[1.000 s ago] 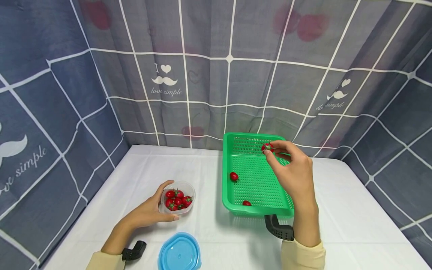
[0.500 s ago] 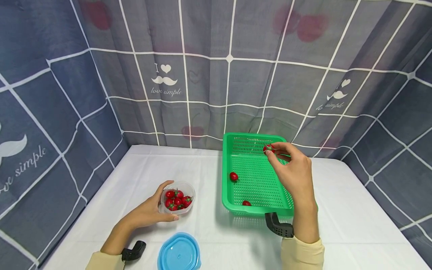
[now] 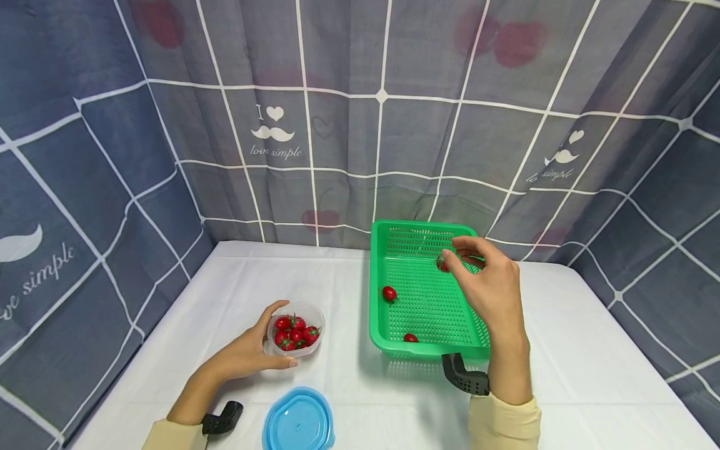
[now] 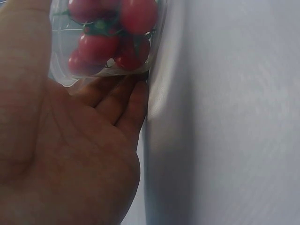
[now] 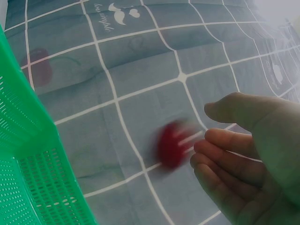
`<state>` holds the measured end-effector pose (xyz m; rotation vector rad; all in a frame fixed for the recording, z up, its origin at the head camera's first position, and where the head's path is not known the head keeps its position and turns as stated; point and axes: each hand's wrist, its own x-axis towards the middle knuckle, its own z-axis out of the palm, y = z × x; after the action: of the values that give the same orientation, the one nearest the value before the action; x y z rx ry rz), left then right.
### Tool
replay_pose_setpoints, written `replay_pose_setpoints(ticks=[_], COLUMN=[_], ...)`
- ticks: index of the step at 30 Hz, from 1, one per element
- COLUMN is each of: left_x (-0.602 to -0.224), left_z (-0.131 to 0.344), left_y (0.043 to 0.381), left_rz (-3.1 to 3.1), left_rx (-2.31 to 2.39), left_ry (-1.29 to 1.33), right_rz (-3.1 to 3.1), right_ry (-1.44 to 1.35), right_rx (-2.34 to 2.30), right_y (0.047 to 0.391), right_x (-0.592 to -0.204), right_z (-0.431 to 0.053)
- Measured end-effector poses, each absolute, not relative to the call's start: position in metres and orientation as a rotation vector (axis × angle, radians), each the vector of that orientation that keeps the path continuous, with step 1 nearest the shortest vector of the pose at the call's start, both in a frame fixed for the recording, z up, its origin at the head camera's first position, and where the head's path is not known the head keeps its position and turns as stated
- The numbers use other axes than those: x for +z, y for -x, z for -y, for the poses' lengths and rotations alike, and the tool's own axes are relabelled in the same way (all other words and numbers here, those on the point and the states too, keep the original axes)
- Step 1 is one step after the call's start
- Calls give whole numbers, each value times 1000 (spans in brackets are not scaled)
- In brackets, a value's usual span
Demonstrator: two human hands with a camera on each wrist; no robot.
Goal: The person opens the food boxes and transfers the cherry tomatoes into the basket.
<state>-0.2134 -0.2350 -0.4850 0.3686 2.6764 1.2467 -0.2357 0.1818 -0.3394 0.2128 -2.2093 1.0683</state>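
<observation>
A loose cherry tomato (image 3: pixel 442 265) hangs just left of the unclasped right hand (image 3: pixel 488 282); left hand (image 3: pixel 255 350) grips a clear tub (image 3: pixel 308 310).

Head view's well back, above and behind left grip (image 3: pixel 247 355) and right grip (image 3: pixel 490 284), facing forward-down over worktop (image 3: pixel 270 275) to curtain (image 3: pixel 349 144). Left-wrist view's tight on left grip's palm side, rolled sideways, facing tub (image 4: pixel 64 47); head shares tub. Right-wrist view's close on right grip, facing past it to curtain; head shares curtain, basket (image 3: pixel 419 281).

Bskt (image 3: pixel 378 281) grn, toms (image 3: pixel 389 294) red, lid (image 3: pixel 299 420) blue, curtain (image 3: pixel 349 134) gry, wht grid.
</observation>
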Motion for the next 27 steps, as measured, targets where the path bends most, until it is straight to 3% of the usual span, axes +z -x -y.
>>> replay_pose_setpoints(ticks=[27], left_x=[-485], left_z=[235], left_y=[214], left_rz=[-2663], left_rx=[1264], left_ry=[-376], right_rz=[2302], right_ry=[-455], right_rx=[1194], right_y=[240], right_x=[-347], right_z=[-146])
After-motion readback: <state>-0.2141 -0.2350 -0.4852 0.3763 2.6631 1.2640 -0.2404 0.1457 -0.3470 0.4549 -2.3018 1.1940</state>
